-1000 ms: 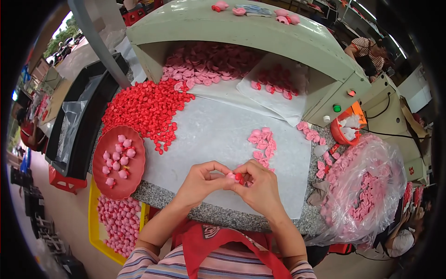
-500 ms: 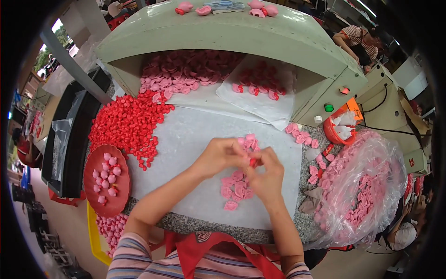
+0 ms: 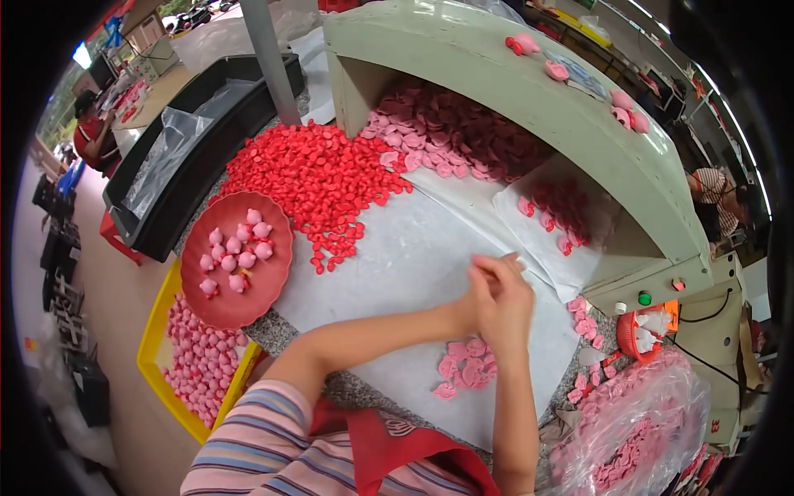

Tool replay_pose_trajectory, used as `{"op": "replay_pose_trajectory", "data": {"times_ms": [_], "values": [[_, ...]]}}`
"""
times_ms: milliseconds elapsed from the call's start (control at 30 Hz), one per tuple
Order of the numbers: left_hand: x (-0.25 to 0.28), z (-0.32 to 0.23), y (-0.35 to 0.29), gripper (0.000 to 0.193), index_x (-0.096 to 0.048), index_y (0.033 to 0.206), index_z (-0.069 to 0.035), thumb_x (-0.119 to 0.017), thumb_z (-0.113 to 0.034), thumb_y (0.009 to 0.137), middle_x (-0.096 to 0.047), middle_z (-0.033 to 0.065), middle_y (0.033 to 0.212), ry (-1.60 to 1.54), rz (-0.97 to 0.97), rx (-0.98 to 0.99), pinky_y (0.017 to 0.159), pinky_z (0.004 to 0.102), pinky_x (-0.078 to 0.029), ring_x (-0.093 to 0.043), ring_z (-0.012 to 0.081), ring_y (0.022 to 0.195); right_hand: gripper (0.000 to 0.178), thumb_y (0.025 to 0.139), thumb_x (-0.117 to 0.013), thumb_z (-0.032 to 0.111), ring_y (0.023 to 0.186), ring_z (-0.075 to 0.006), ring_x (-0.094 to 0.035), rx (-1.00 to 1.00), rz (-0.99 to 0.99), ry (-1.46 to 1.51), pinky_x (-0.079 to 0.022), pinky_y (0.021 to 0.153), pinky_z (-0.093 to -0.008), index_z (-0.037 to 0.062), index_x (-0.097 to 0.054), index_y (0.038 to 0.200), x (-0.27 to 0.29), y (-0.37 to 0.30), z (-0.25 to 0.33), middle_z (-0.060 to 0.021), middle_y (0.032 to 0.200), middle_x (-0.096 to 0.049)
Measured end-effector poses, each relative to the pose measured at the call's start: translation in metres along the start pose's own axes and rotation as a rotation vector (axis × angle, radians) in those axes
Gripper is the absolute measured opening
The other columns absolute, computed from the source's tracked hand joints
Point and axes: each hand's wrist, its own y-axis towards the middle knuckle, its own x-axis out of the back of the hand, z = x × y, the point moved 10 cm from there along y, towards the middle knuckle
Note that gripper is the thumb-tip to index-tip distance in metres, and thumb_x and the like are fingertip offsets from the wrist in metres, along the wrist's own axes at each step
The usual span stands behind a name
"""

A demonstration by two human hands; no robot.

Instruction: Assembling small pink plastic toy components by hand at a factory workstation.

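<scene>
Above the white sheet [image 3: 389,248], my left hand [image 3: 468,312] and my right hand [image 3: 509,304] are pressed together. The fingers of my right hand are curled inward, and what they grip is hidden. Most of my left fingers are covered by the right hand. Just below the wrists lies a small heap of pink cupped pieces [image 3: 470,364]. Left of the hands, a big pile of small red pieces [image 3: 310,174] spreads over the sheet. Beside it, a red scalloped dish [image 3: 217,302] holds several round pink figures with red parts.
A pale green arched machine [image 3: 529,58] holds pink pieces and a paper with pink-and-red ones. Black trays [image 3: 136,219] and a yellow tray [image 3: 149,343] of pink figures stand left. A plastic bag [image 3: 662,430] of pink pieces and an orange basket [image 3: 628,335] sit right.
The view has swung, shifting the bench right and tilting it. My hands have come closer together, and the red piece seen between them before is now out of sight.
</scene>
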Motion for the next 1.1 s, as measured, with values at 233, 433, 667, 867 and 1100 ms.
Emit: {"op": "replay_pose_trajectory", "data": {"times_ms": [233, 433, 667, 867, 1100], "values": [[0.113, -0.066, -0.111, 0.029, -0.061, 0.097, -0.006, -0.064, 0.0, 0.069, -0.05, 0.0148, 0.111, 0.122, 0.261, 0.31, 0.088, 0.0408, -0.043, -0.048, 0.0368, 0.108, 0.022, 0.07, -0.068, 0.01, 0.08, -0.0298, -0.06, 0.062, 0.075, -0.101, -0.047, 0.074, -0.0384, 0.0048, -0.063, 0.091, -0.171, 0.087, -0.037, -0.0123, 0.094, -0.059], [0.173, -0.063, -0.128, 0.025, -0.063, 0.094, -0.006, -0.064, 0.001, 0.071, -0.055, 0.0115, 0.101, 0.172, 0.093, 0.462, 0.078, 0.0373, -0.048, -0.054, 0.0309, 0.098, 0.017, 0.073, -0.066, 0.009, 0.078, -0.0261, -0.062, 0.004, 0.165, -0.218, -0.049, 0.07, -0.0358, 0.0025, -0.062, 0.088, -0.175, 0.083, -0.041, -0.0136, 0.087, -0.063], [0.097, -0.017, -0.083, 0.022, -0.063, 0.095, -0.004, -0.063, 0.0, 0.074, -0.058, 0.0117, 0.094, -0.125, 0.199, 0.521, 0.071, 0.0334, -0.05, -0.06, 0.027, 0.082, 0.021, 0.079, -0.054, 0.005, 0.071, -0.012, -0.057, -0.57, 0.028, 0.847, -0.049, 0.061, -0.0249, -0.0007, -0.057, 0.099, 0.004, -0.009, -0.095, -0.0097, 0.09, -0.063], [0.013, -0.034, -0.039, 0.028, -0.064, 0.092, -0.005, -0.07, -0.019, 0.068, -0.06, 0.0141, 0.086, 0.122, 0.407, 0.386, 0.071, 0.0396, -0.049, -0.059, 0.0317, 0.082, 0.031, 0.075, -0.057, -0.001, 0.072, -0.0118, -0.06, -0.566, -0.103, 0.867, -0.051, 0.066, -0.025, -0.0017, -0.057, 0.106, 0.076, -0.112, -0.11, -0.0078, 0.09, -0.063], [-0.008, -0.036, -0.041, 0.031, -0.058, 0.094, -0.002, -0.068, -0.008, 0.066, -0.057, 0.0171, 0.082, 0.201, 0.438, 0.345, 0.066, 0.0403, -0.05, -0.059, 0.034, 0.076, 0.025, 0.08, -0.057, -0.003, 0.07, -0.012, -0.06, -0.581, -0.053, 1.007, -0.049, 0.062, -0.0243, -0.0005, -0.057, 0.105, 0.037, -0.156, -0.108, -0.0052, 0.086, -0.062]]}}
